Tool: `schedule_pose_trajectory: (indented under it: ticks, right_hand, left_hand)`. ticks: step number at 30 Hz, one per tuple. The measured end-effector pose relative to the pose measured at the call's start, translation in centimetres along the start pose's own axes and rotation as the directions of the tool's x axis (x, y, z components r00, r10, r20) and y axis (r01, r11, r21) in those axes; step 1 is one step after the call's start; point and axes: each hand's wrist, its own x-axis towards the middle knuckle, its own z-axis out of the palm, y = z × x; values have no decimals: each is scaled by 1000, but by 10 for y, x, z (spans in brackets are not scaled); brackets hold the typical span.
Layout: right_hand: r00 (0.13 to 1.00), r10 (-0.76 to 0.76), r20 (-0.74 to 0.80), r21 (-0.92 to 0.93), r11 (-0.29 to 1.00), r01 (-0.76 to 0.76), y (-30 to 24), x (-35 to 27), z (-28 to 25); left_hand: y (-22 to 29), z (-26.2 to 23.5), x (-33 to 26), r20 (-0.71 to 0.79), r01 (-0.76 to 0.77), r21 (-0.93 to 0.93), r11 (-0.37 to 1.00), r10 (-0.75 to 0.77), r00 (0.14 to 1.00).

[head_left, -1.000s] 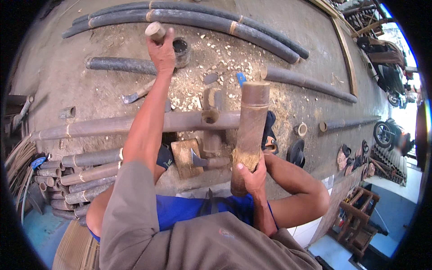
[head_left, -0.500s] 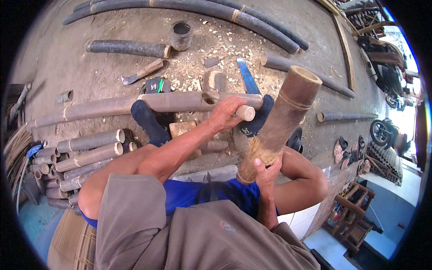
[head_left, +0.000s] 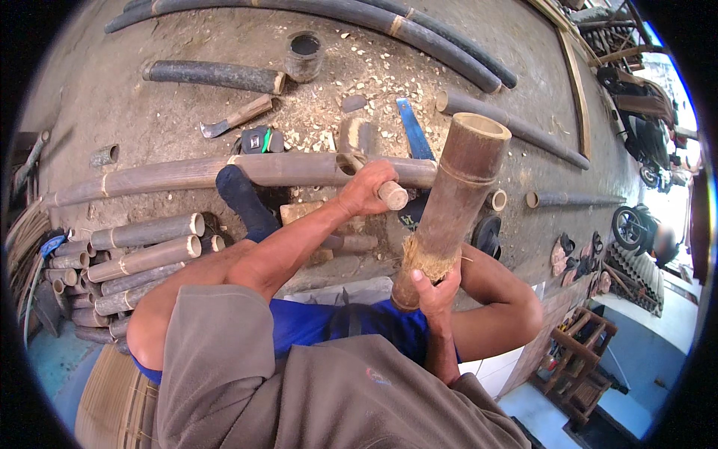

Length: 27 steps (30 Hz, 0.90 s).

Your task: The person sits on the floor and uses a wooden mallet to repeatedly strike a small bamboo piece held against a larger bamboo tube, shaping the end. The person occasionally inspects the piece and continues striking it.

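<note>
Two hands work one thick, hollow bamboo section (head_left: 456,194), smooth brown with a frayed, fibrous lower end. Right hand (head_left: 434,288) clamps its base, tilted upright; left hand (head_left: 366,187), arm outstretched, grips a short wooden peg (head_left: 393,195) beside it.

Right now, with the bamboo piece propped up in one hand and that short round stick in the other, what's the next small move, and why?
Probably bring the short round stick in the left hand across to the thick bamboo section. The right hand grips that section low, near its frayed, fibrous band, holding it tilted with the open end up, and the stick sits just left of it, apart and not yet touching.
</note>
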Motion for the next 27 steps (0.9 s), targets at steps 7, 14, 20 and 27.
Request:
schedule_pose_trajectory:
  ticks: [7,14,20,27]
  right_hand:
    - [986,-97,-132,76,991,108,12,2,20]
    - [992,-61,-106,-270,962,30,-15,28,23]
    - [1000,22,-13,-453,891,-26,-18,52,22]
    - [981,188,39,-661,741,-115,-36,86,31]
  left_hand:
    - [-6,5,0,-28,17,-35,999,-18,999]
    - [-6,-2,3,-27,232,-92,968,-235,972]
    - [10,-4,13,-98,240,-190,952,-261,960]
    - [2,-19,33,32,519,-429,739,-562,827]
